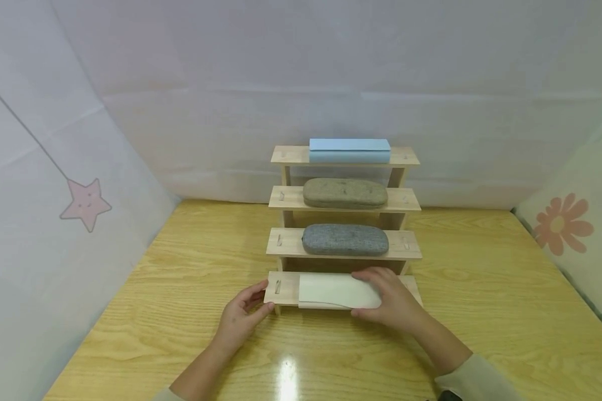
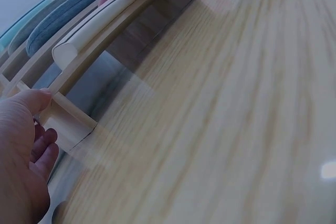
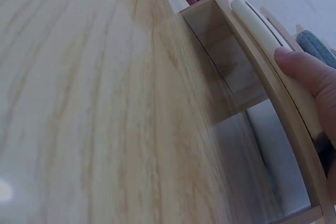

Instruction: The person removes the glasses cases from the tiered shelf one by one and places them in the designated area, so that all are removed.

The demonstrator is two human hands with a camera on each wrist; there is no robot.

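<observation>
A white glasses case (image 1: pixel 333 291) with a wavy flap edge lies lengthwise on the lowest step of a wooden stepped rack (image 1: pixel 285 288). My right hand (image 1: pixel 393 298) grips the case near its right end, thumb at the front and fingers over the back. At the left end of that same step, my left hand (image 1: pixel 243 316) holds the board, its thumb (image 2: pixel 38 99) on the corner and the other fingers curled beside the rack's side. On the step above rests a grey-blue fabric glasses case (image 1: pixel 345 240).
Higher up sit a brown-olive glasses case (image 1: pixel 345 193) and, on the top step, a light blue folding case (image 1: pixel 349 151). The rack stands on a glossy wood-grain table (image 1: pixel 190 267). Behind hangs a pale cloth backdrop (image 1: pixel 231 122), with patterned side panels left and right.
</observation>
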